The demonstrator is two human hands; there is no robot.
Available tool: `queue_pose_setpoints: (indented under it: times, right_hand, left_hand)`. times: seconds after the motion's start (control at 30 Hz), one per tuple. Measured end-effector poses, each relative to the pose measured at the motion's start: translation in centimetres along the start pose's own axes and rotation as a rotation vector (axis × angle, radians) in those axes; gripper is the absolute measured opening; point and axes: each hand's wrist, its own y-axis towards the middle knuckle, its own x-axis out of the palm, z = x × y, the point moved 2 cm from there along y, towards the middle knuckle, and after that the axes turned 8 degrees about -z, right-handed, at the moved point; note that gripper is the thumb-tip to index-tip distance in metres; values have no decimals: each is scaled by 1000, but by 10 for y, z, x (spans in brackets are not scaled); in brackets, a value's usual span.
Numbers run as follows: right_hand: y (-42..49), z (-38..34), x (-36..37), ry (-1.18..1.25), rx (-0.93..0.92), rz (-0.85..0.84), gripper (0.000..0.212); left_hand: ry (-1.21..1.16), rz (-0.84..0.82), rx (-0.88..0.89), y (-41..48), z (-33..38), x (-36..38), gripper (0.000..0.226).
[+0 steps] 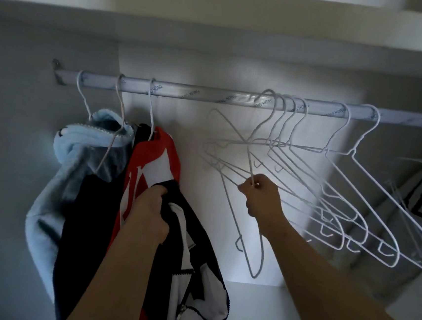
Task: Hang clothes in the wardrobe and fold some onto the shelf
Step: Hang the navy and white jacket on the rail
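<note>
Hanging step: right hand pinches hanger off rail; left hand grips jacket. Next: thread hanger into jacket.

Pale cream surface overhead

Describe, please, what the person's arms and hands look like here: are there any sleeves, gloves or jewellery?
The left hand and the right hand are bare, with no gloves. No ring, watch or bracelet shows on the sides facing the camera. The left forearm and the right forearm are bare down to the picture's lower edge, so no sleeve is in view.
</note>
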Motion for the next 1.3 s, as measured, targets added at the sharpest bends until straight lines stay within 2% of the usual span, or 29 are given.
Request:
queue_pose_setpoints:
  times: [0.1, 0.17, 0.3, 0.37, 0.43, 0.53, 0.7, 0.77, 0.87, 0.93, 1.0, 1.07, 1.13, 1.2, 1.27, 1.3]
  right_hand:
    - [-20, 12, 10, 49, 128, -19, 29]
    - [-36, 18, 16, 12, 123, 56, 39]
    - [-72, 29, 27, 6, 92, 118, 50]
    - [-92, 34, 30, 47, 90, 120, 47]
    - [-110, 37, 34, 105, 113, 103, 33]
    - [-135, 45, 36, 143, 198, 135, 19]
    - [-170, 59, 17, 12, 267, 409, 41]
    - [-180, 61, 5, 49, 256, 456, 40]
    - [-190, 61, -13, 126, 255, 519, 41]
    - [-195, 60, -28, 129, 274, 542, 43]
    - [-201, 60, -40, 72, 288, 518, 42]
    - [-209, 62, -50, -10, 292, 485, 40]
    - [-215, 65, -54, -115, 305, 445, 33]
    - [-219, 64, -55, -210, 299, 383, 35]
    - [-218, 60, -49, -256, 278, 340, 38]
    - [-218, 57, -45, -253, 274, 321, 39]
  left_hand:
    - [49, -44, -38, 1, 0, -13, 32]
    - [145, -61, -61, 0, -4, -26, 35]
    - [207, -113, -132, -11, -10, -45, 20]
    - [238, -148, -154, -15, -15, -52, 12]
    - [272, -186, -183, -22, -21, -56, 3]
    - [302, -226, -203, -32, -29, -60, 14]
    - [357, -257, -202, -33, -40, -63, 17]
    - [380, -226, -183, -31, -42, -63, 22]
    - [409, -173, -156, -24, -42, -60, 44]
    - [431, -169, -145, -21, -42, -55, 45]
    - [456, -187, -134, -20, -39, -49, 37]
    - [556, -206, -94, -19, -36, -46, 30]
    - [763, -244, 1, -18, -33, -45, 35]
    - [1022, -321, 192, -27, -36, -40, 21]
    - [1321, -393, 384, -44, -44, -30, 25]
    - [1395, -424, 451, -55, -51, -24, 26]
